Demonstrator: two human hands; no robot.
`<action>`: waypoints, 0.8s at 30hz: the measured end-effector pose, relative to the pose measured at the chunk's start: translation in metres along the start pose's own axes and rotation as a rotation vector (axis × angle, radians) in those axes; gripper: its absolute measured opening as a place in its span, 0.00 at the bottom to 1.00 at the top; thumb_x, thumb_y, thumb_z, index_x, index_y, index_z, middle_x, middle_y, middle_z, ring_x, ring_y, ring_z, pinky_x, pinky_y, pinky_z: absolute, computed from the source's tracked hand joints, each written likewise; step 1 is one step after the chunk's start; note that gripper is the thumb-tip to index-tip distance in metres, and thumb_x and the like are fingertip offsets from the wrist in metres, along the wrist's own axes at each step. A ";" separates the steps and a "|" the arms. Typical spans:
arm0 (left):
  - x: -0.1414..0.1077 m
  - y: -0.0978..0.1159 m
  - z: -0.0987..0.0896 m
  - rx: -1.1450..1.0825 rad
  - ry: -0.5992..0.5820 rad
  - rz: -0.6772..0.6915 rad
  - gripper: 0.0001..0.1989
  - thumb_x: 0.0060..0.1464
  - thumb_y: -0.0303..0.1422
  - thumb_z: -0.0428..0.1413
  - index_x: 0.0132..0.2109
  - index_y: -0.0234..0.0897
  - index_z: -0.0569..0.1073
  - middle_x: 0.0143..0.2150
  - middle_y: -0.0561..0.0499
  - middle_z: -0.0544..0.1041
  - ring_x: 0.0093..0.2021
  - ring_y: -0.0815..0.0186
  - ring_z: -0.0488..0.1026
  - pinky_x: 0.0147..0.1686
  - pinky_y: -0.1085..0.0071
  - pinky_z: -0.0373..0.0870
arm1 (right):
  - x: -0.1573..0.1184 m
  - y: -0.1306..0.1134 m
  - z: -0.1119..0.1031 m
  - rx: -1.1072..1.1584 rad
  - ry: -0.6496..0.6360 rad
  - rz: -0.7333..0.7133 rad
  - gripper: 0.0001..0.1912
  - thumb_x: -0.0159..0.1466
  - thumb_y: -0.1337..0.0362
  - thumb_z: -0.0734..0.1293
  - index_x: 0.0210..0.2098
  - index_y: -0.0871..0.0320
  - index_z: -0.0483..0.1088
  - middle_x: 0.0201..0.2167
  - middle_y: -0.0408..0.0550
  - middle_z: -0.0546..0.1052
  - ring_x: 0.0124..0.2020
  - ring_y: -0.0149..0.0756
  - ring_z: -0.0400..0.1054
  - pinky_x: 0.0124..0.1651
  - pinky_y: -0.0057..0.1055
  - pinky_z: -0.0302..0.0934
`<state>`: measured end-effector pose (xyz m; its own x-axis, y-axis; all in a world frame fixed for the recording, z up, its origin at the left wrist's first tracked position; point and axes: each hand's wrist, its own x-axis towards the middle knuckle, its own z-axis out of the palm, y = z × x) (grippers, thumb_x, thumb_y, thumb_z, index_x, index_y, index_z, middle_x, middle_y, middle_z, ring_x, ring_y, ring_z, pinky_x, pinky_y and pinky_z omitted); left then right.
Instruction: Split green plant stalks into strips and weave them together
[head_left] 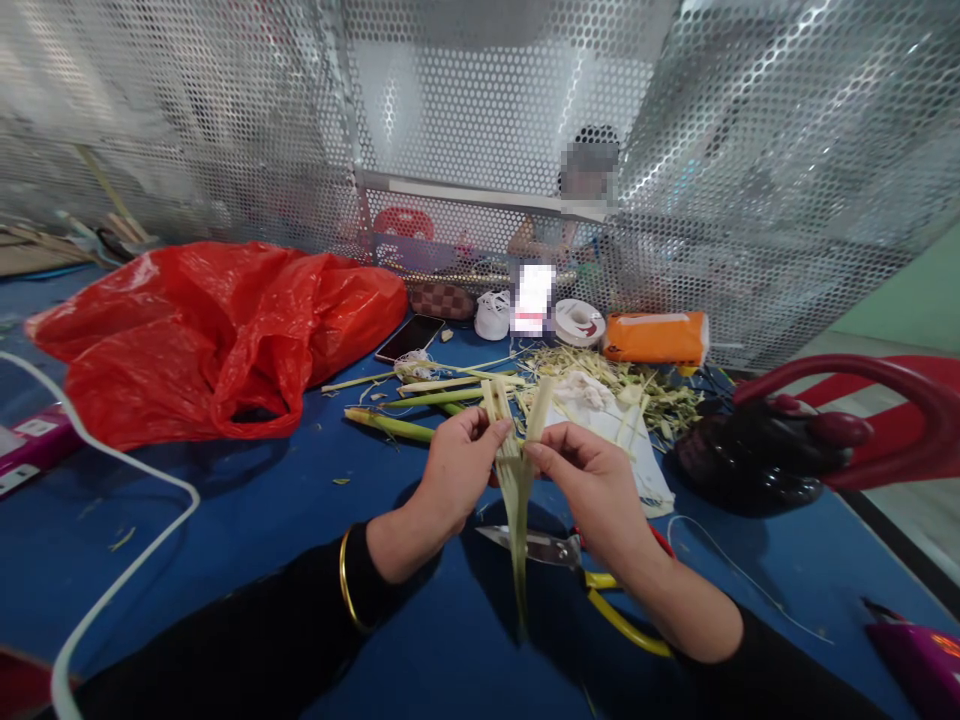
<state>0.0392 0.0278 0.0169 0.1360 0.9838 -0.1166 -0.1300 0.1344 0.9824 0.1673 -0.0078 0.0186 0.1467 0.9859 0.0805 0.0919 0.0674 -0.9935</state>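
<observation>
Between my two hands hangs a pale green plant leaf (515, 490), split at its upper end into two parts, its narrow tip pointing down. My left hand (459, 465) pinches the left part between thumb and fingers. The right part is pinched by my right hand (592, 480). Below the leaf lie scissors (551, 548) with yellow and red handles, partly hidden by my right wrist. Just beyond my left hand, green stalks (394, 425) rest on the blue table (300, 540).
A red plastic bag (217, 340) fills the left, near a white cable (150, 555). At the back are a phone (411, 338), a ribbon roll (579, 322) and an orange packet (656, 338). Plant scraps (667, 395) surround white paper (651, 470). A dark kettle (750, 460) stands right; perforated metal (480, 110) bounds the back.
</observation>
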 end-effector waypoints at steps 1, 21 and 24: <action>0.001 0.000 0.000 -0.006 0.003 -0.002 0.09 0.49 0.36 0.58 0.29 0.34 0.69 0.19 0.57 0.69 0.17 0.73 0.62 0.15 0.78 0.58 | 0.000 0.000 0.000 -0.009 -0.032 0.023 0.07 0.53 0.60 0.69 0.25 0.57 0.70 0.22 0.41 0.72 0.25 0.32 0.65 0.31 0.31 0.61; -0.003 -0.005 0.001 0.046 -0.051 -0.037 0.11 0.48 0.37 0.59 0.30 0.32 0.72 0.22 0.55 0.70 0.21 0.73 0.63 0.19 0.78 0.59 | 0.000 0.005 -0.001 -0.099 0.005 -0.077 0.09 0.58 0.61 0.67 0.24 0.57 0.66 0.20 0.39 0.67 0.24 0.31 0.62 0.30 0.29 0.60; -0.003 -0.004 0.001 0.048 -0.039 -0.039 0.10 0.48 0.37 0.59 0.30 0.32 0.72 0.22 0.55 0.70 0.21 0.73 0.63 0.19 0.78 0.58 | -0.001 0.006 -0.002 -0.124 0.013 -0.098 0.09 0.59 0.61 0.66 0.25 0.56 0.66 0.21 0.39 0.67 0.24 0.31 0.61 0.30 0.30 0.60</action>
<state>0.0404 0.0244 0.0135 0.1781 0.9725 -0.1501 -0.0772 0.1659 0.9831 0.1692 -0.0087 0.0124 0.1434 0.9734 0.1787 0.2271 0.1434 -0.9633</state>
